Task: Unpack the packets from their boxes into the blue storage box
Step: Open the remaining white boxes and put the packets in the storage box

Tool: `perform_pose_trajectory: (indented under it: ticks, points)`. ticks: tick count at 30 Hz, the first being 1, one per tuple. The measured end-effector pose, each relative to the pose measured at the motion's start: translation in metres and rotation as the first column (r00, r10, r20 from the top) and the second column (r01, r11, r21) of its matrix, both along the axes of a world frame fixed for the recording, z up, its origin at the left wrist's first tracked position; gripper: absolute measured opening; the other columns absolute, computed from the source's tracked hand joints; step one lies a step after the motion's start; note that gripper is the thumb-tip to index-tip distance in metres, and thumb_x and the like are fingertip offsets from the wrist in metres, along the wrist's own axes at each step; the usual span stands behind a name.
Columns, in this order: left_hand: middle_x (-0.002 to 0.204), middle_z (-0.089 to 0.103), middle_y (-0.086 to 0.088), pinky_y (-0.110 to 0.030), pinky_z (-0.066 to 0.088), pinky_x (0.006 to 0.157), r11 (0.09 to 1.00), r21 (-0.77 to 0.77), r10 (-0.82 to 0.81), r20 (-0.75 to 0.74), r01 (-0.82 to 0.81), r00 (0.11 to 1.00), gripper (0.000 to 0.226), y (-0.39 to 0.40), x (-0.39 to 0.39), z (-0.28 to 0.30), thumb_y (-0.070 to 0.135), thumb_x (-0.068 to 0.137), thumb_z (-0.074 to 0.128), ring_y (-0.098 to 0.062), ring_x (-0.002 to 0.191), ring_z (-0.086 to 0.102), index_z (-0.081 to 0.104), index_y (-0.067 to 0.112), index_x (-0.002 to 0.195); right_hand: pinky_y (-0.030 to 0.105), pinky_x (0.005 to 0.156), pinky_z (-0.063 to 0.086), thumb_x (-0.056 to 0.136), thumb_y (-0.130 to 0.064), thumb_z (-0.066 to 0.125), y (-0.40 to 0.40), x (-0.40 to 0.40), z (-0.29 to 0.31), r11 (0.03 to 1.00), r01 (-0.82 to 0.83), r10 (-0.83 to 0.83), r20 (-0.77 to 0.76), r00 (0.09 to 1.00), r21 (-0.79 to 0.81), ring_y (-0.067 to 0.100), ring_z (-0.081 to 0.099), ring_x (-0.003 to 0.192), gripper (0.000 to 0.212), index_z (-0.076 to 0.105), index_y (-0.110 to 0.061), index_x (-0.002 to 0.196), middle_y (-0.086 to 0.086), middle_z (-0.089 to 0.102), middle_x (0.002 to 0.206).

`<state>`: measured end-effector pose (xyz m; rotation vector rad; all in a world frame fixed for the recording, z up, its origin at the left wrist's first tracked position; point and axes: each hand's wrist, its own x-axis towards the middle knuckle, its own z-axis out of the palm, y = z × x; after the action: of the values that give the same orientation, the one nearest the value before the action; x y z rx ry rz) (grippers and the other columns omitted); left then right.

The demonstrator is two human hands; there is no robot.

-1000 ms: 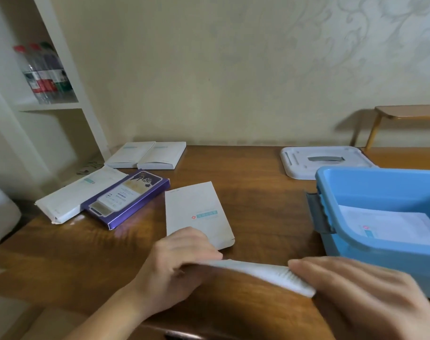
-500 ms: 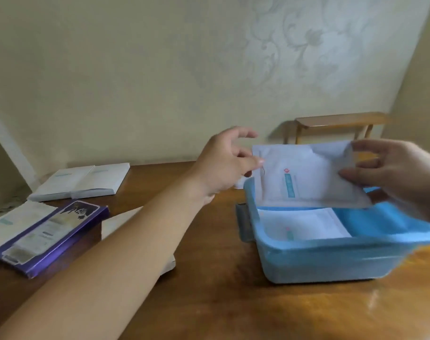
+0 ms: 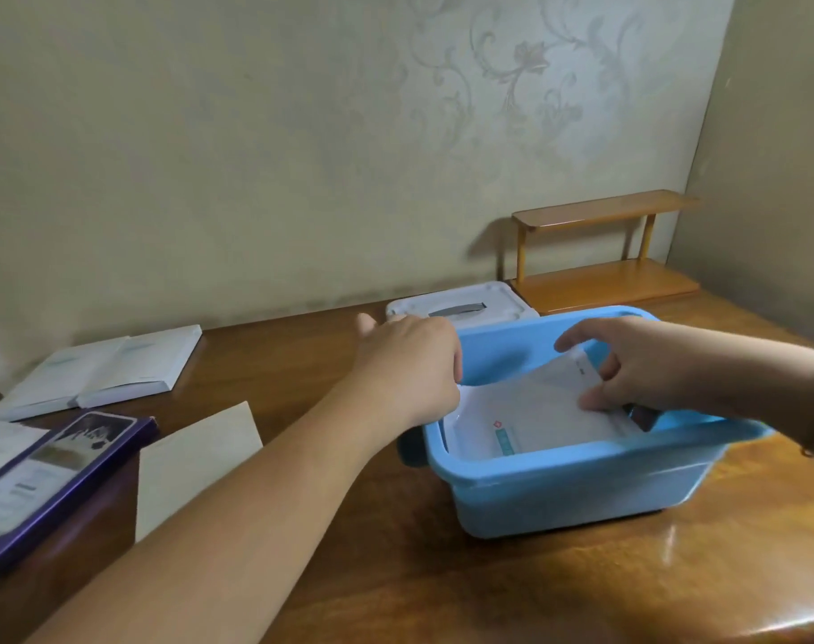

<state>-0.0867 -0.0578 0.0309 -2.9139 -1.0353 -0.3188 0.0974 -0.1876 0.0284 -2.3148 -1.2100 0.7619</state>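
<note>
A pale beige wall (image 3: 256, 155) with a faint floral scroll pattern fills the upper part of the view, meeting a second plain wall at a corner on the right. Below it runs a glossy brown wooden table (image 3: 488, 587). A small two-tier orange-brown wooden shelf (image 3: 604, 253) stands on the table's far right, against the wall.

The blue plastic storage box (image 3: 576, 485) sits on the table right of centre, its white plastic lid (image 3: 460, 304) lying flat just behind it. On the left lie a dark purple cardboard box (image 3: 56, 481), a flat beige cardboard box (image 3: 196, 462) beside it, and two white boxes (image 3: 103, 369) side by side farther back.

A white flat packet (image 3: 535, 420) with a small red and teal mark lies inside the blue box. The right hand (image 3: 646, 364) reaches in, thumb and fingers pinching the packet's far right edge. The left hand (image 3: 409, 364) hangs over the box's left rim, fingers curled downward; whether they touch the packet cannot be told.
</note>
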Motion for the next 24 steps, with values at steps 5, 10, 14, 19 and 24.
perform_pose_trajectory:
  ticks: [5, 10, 14, 19, 24]
  points:
    - [0.091, 0.062, 0.009, -0.04, 0.024, 0.082, 0.991, 0.116, -0.058, -0.107, 0.07, 0.993, 0.011, -0.007, 0.004, 0.0, 0.034, 0.082, 0.072, -0.021, 0.104, 0.039, 0.069, 0.028, 0.091, 0.022, 0.053, 0.055, 0.08, -0.024, 0.078, 0.006, -0.001, -0.01, 0.994, -0.057, 0.065, 0.087, 0.994, -0.095, 0.019, 0.07, 0.072, 0.067, 0.041, -0.038, 0.134, 0.001, 0.062, 0.098]
    - [0.083, 0.061, 0.007, -0.044, 0.021, 0.078, 0.98, -0.082, -0.2, -0.342, 0.183, 0.918, 0.042, -0.018, 0.012, 0.004, 0.064, 0.078, 0.065, -0.018, 0.091, 0.041, 0.068, 0.026, 0.095, 0.022, 0.057, 0.054, 0.071, -0.059, 0.073, 0.004, 0.003, -0.008, 0.97, -0.152, 0.206, 0.301, 0.931, -0.192, 0.01, 0.067, 0.069, 0.09, 0.024, -0.04, 0.144, -0.015, 0.053, 0.089]
    - [0.076, 0.056, 0.007, -0.047, 0.021, 0.081, 0.98, -0.114, -0.194, -0.423, 0.161, 0.885, 0.038, -0.016, 0.016, 0.005, 0.057, 0.083, 0.064, -0.018, 0.089, 0.042, 0.063, 0.025, 0.103, 0.023, 0.065, 0.057, 0.066, -0.064, 0.075, -0.002, 0.008, 0.001, 0.925, -0.212, 0.299, 0.258, 0.919, -0.315, 0.008, 0.066, 0.075, 0.095, 0.025, -0.042, 0.145, -0.017, 0.057, 0.087]
    - [0.081, 0.054, 0.006, -0.051, 0.02, 0.09, 0.983, -0.134, -0.178, -0.544, 0.124, 0.82, 0.034, -0.02, 0.023, 0.011, 0.052, 0.085, 0.065, -0.019, 0.09, 0.041, 0.059, 0.026, 0.105, 0.018, 0.072, 0.045, 0.073, -0.058, 0.074, 0.005, -0.001, 0.002, 0.901, -0.263, 0.368, 0.286, 0.885, -0.346, 0.002, 0.055, 0.076, 0.08, 0.035, -0.042, 0.141, -0.019, 0.053, 0.083]
    - [0.12, 0.061, 0.012, -0.037, 0.033, 0.098, 0.937, -0.244, -0.27, -0.048, 0.251, 0.962, 0.049, -0.007, -0.02, 0.009, 0.064, 0.084, 0.06, -0.009, 0.115, 0.045, 0.058, 0.034, 0.123, 0.017, 0.058, 0.049, 0.063, -0.085, 0.054, -0.016, 0.002, 0.014, 0.957, -0.237, 0.107, 0.554, 0.825, 0.168, -0.007, 0.062, 0.07, 0.07, 0.041, -0.052, 0.123, -0.023, 0.064, 0.078]
